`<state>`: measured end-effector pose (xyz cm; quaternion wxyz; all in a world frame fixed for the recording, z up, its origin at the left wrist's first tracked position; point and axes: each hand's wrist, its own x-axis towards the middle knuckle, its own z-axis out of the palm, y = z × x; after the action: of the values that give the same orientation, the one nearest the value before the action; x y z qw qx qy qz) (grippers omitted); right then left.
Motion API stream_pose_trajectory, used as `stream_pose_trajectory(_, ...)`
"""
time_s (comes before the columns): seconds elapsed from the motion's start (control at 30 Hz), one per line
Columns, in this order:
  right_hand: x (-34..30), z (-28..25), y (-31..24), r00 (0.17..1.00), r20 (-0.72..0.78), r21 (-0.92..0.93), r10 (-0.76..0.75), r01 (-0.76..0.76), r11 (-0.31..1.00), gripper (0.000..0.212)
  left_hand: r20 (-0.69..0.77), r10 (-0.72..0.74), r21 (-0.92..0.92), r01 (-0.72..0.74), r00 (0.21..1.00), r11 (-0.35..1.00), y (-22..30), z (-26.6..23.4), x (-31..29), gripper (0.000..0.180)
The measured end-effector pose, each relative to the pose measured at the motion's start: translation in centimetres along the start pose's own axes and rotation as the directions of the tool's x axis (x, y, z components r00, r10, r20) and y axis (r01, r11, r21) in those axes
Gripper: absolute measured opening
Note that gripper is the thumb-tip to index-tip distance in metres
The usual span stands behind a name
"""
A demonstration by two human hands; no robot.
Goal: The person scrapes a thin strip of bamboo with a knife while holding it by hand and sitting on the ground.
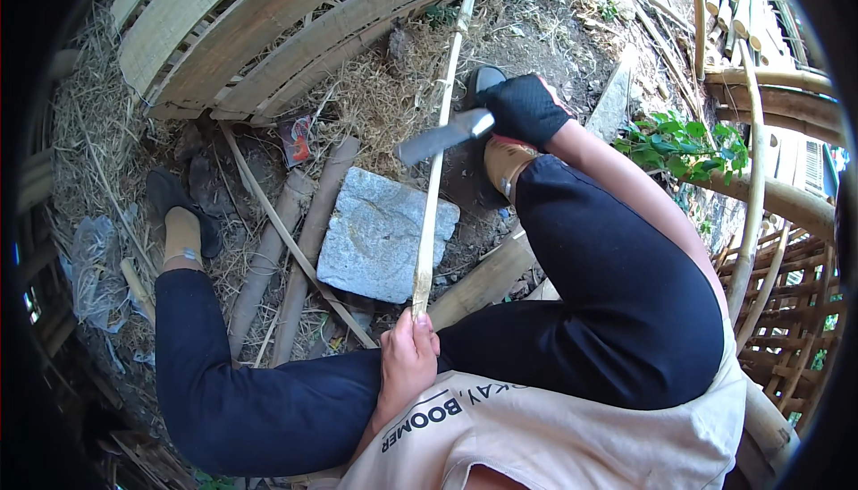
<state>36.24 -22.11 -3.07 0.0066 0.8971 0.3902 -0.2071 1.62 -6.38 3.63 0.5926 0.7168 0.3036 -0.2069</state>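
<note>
My bare left hand (411,356) is closed round the near end of a long, pale bamboo strip (435,190). The strip runs away from me, past a square grey stone block (380,235), toward the wooden slats at the back. In a black glove, my right hand (527,110) grips a knife; its handle is mostly hidden in the fist. The broad blade (438,139) points left and crosses the strip beyond the block. Whether its edge touches the strip I cannot tell.
A wooden slat pallet (295,38) stands at the far left. Bamboo poles (308,249) lie left of the block, with crumpled clear plastic (96,271) farther out. A leafy green plant (684,146) and a bamboo frame (769,190) are at the right. Dry straw covers the ground.
</note>
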Motion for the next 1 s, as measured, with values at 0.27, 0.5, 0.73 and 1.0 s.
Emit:
stream_pose_trajectory(0.27,1.1,1.1,2.6,0.964,-0.164,-0.044,0.211,-0.221,0.974,0.015,-0.013,-0.002,-0.060,0.001,1.000,0.998,0.5,-0.1,0.1,0.030)
stream_pose_trajectory(0.5,1.9,1.6,5.5,0.934,-0.162,0.012,0.320,-0.322,0.947,0.023,0.050,-0.042,-0.014,0.043,0.998,0.999,0.9,0.1,0.1,0.031)
stream_pose_trajectory(0.73,1.0,-1.2,4.5,0.959,-0.263,-0.115,-0.102,0.074,0.991,0.013,0.054,-0.005,-0.043,0.007,0.999,0.999,0.7,0.1,0.2,0.033)
stream_pose_trajectory(1.0,1.1,-1.3,3.8,0.986,-0.094,-0.027,0.139,-0.142,0.990,0.024,0.031,0.006,0.033,-0.007,0.999,0.999,1.2,0.1,0.2,0.031)
